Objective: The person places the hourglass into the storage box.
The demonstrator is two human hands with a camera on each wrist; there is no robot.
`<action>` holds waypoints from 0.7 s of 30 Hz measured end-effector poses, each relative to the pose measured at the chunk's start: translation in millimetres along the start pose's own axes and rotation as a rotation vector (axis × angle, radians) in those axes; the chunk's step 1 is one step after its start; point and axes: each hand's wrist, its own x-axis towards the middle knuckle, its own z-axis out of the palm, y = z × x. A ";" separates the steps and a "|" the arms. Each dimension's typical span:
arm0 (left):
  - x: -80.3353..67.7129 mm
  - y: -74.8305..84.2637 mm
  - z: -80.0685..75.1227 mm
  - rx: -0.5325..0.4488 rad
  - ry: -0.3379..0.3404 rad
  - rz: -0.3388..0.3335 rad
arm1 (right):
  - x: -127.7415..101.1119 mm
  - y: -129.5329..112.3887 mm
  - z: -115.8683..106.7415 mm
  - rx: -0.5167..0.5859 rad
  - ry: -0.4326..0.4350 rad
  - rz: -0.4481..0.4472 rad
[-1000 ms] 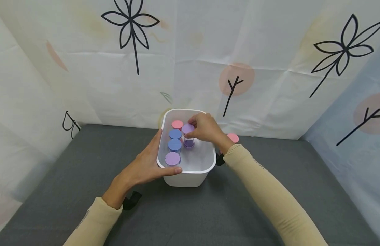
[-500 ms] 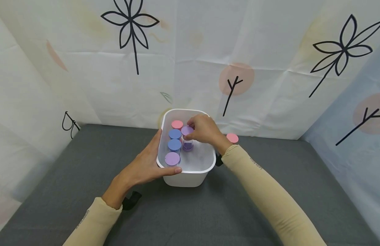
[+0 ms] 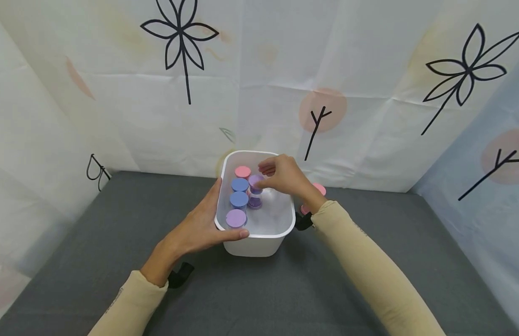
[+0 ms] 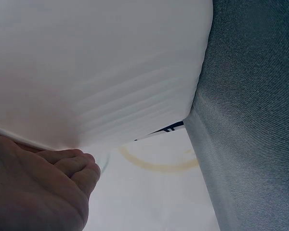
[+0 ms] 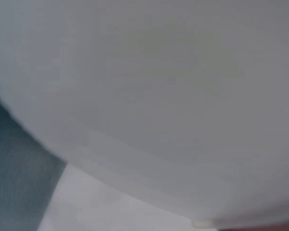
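Where the head view looks down, near the middle of the frame:

White tub [image 3: 259, 240]: stands on the grey cloth surface [image 3: 116, 224]; the left wrist view shows its white wall [image 4: 101, 72] filling the upper left of that frame.

Left hand [image 3: 196, 228]: lies along the tub's left side, fingers fairly straight against the wall, thumb hooked over the near rim.

Right hand [image 3: 286, 177]: sits over the tub's far right part, fingers curled down, tips pinching the lid of the purple-lidded jar [image 3: 255, 181]. The right wrist view is a pale blur and adds nothing sure.

Purple-lidded jar: inside the tub, upright as far as I can tell, just right of the row of jars.

Row in the tub: along the left wall, from far to near, a pink lid [image 3: 242, 171], a blue lid [image 3: 239, 185], another blue lid [image 3: 238, 199], a lilac lid [image 3: 236, 217].

Outside the tub: a pink-lidded jar [image 3: 320, 189] right of centre, half hidden behind the right wrist.
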 end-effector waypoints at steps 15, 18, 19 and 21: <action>-5.8 43.0 -10.2 -0.089 -0.018 0.002 | -61.3 30.3 -42.6 0.442 0.201 0.023; -5.8 42.2 -9.5 -0.099 -0.016 0.000 | -76.1 40.6 -44.1 0.438 0.274 0.052; -5.8 42.2 -9.3 -0.102 -0.015 -0.003 | -80.3 45.0 -43.8 0.436 0.299 0.056; -5.8 42.4 -9.1 -0.103 -0.016 -0.010 | -88.1 54.1 -42.3 0.427 0.343 0.071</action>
